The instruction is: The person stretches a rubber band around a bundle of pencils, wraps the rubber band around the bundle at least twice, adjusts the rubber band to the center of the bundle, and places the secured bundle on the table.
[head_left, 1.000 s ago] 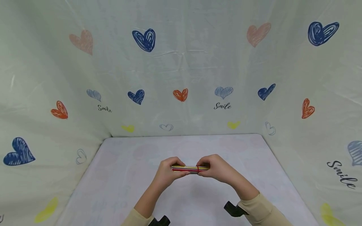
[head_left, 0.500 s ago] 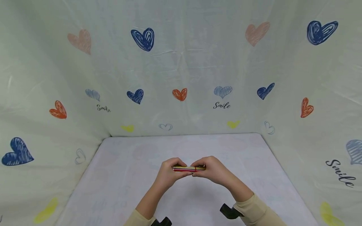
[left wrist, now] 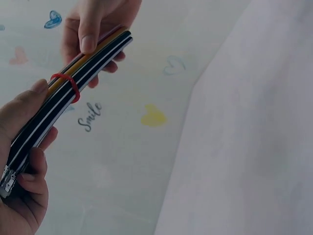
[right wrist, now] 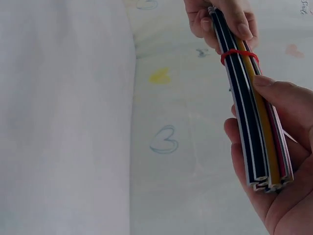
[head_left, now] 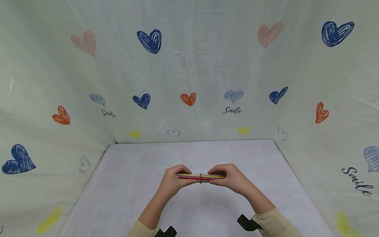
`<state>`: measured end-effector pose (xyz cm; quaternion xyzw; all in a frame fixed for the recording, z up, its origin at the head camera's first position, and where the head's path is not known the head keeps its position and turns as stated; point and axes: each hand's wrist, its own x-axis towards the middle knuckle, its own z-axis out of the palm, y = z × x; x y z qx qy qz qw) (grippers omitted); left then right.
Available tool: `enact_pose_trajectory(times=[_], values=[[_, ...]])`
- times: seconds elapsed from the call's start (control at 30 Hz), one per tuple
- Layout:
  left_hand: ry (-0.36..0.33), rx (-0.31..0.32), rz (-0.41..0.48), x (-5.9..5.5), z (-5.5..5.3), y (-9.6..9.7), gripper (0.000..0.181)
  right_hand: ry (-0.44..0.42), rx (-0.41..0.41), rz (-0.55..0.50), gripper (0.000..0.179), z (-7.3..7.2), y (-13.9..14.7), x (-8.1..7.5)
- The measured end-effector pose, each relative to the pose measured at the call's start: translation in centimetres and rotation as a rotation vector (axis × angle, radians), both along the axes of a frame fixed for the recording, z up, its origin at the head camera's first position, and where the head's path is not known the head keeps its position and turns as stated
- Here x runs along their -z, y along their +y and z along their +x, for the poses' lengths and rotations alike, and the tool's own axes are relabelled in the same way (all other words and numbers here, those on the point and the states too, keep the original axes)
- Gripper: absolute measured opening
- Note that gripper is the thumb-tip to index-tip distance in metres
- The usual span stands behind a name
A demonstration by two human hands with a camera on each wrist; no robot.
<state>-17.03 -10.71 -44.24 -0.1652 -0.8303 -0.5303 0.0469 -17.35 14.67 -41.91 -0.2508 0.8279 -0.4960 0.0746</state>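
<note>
A bundle of striped pencils (head_left: 208, 176) lies level between the two hands in the head view, with a red rubber band (head_left: 200, 178) around its middle. My left hand (head_left: 174, 179) grips the left end with the thumb on one side and fingers curled on the other. Silver ferrules (left wrist: 8, 181) show at that end in the left wrist view. My right hand (head_left: 232, 179) holds the opposite end. In the right wrist view its thumb presses a yellow-and-dark pencil (right wrist: 268, 142), and the flat pencil ends point toward the palm. The palms hide parts of both ends.
A white table (head_left: 142, 158) with rounded far corners lies beneath the hands. A pale curtain (head_left: 189, 65) printed with hearts and "Smile" surrounds it at the back and sides. Black wrist cameras (head_left: 248, 223) sit at the beige sleeves.
My right hand first came closer to the left hand, then slid outward to the right along the bundle. More of the pencils shows between the hands, and the rubber band stands clear of the right fingers.
</note>
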Motion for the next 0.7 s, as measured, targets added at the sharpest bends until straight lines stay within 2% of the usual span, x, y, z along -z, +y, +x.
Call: enact_pose_trajectory(times=[0.1, 0.2, 0.3, 0.4, 0.53, 0.63, 0.7], values=[[-0.031, -0.026, 0.007, 0.1, -0.1, -0.3, 0.027, 0.031, 0.042, -0.028, 0.022, 0.1, 0.5, 0.6], [-0.024, -0.061, -0.005, 0.2, -0.2, -0.5, 0.031, 0.08, 0.096, -0.074, 0.022, 0.3, 0.7, 1.2], [-0.029, -0.102, 0.013, 0.2, -0.3, -0.6, 0.034, 0.152, 0.149, -0.171, 0.024, 0.5, 0.7, 1.8], [-0.057, -0.159, 0.064, 0.2, -0.3, -0.8, 0.037, 0.26, 0.193, -0.29, 0.028, 0.7, 0.4, 2.2], [-0.091, -0.239, 0.162, 0.2, -0.3, -0.7, 0.044, 0.411, 0.202, -0.416, 0.032, 1.1, -0.4, 2.2], [-0.084, -0.273, 0.261, 0.3, -0.2, -0.4, 0.051, 0.459, 0.212, -0.495, 0.032, 1.2, -1.0, 2.2], [-0.063, -0.289, 0.311, 0.3, -0.1, 0.0, 0.054, 0.455, 0.241, -0.538, 0.031, 1.1, -1.4, 2.5]])
